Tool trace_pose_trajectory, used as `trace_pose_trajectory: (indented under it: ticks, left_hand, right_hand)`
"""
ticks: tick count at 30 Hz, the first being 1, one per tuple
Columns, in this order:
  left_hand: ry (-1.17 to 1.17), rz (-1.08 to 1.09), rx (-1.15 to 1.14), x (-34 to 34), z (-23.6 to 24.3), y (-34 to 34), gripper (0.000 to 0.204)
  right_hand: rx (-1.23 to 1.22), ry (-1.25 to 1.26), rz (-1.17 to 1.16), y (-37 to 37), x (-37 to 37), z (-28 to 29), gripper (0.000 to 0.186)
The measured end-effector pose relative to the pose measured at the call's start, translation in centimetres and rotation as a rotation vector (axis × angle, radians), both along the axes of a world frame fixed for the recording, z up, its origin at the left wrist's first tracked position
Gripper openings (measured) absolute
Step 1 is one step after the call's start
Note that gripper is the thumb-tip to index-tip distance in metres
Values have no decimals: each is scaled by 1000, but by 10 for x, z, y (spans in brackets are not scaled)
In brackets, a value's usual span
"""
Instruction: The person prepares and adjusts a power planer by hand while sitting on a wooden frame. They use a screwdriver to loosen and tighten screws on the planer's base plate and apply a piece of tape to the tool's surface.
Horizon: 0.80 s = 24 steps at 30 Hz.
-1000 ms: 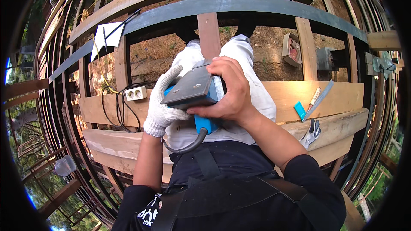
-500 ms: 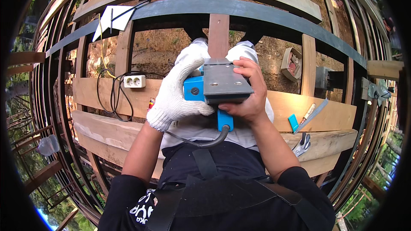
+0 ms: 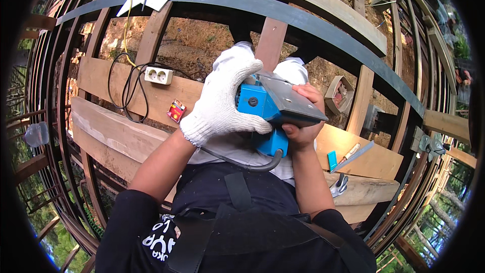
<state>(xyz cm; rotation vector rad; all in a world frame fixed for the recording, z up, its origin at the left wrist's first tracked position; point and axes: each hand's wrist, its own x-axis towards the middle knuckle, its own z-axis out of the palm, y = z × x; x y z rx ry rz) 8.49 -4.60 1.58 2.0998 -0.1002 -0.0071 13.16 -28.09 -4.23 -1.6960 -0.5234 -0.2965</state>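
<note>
Wooden planks (image 3: 116, 131) laid across a timber frame are serving as the worktop. A white double socket (image 3: 158, 75) with black cables (image 3: 126, 91) is lying on the upper plank, and a small red and yellow box (image 3: 176, 110) is sitting just right of it. Farther right, a blue block (image 3: 332, 161), a pencil (image 3: 349, 152) and pliers (image 3: 339, 184) are resting on the boards.

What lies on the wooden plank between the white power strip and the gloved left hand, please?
In the head view, a small red and yellow box lies on the plank between the white power strip and the gloved left hand; the strip's black cables loop nearby.
</note>
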Motion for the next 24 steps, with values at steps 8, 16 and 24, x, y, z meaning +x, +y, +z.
trace_pose_trajectory:
  ticks: [8, 16, 24]
  left_hand:
    - [-33, 5, -65, -15, -12, 1, 133]
    - [161, 108, -371, -20, -26, 6, 133]
    - [144, 149, -500, -20, -34, 6, 134]
  right_hand:
    - [-78, -104, 41, -1, -4, 6, 87]
    - [-213, -192, -14, 11, -1, 21, 87]
    - [-209, -208, -59, 19, -1, 28, 86]
